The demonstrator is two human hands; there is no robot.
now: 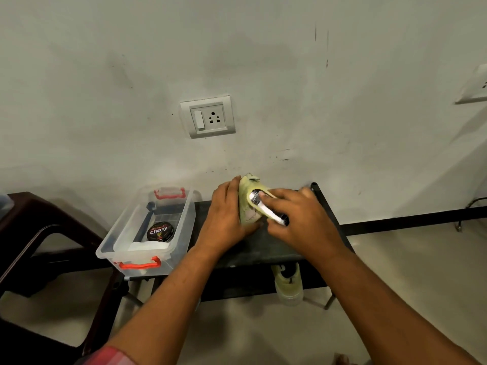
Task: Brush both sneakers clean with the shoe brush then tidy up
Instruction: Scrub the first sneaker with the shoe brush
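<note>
A pale green sneaker (246, 206) lies on the dark table (263, 246), close to the wall. My left hand (226, 214) grips it from the left side. My right hand (300, 219) holds a shoe brush (266, 209) with a shiny back and presses it against the sneaker's right side. A second pale green sneaker (288, 284) stands on the floor under the table, partly hidden by the table's front edge.
A clear plastic box (147, 227) with red latches sits at the table's left end, holding a tin of Cherry polish (160, 231) and a dark tool. A dark brown plastic chair (39, 233) stands left. A wall socket (208, 117) is above.
</note>
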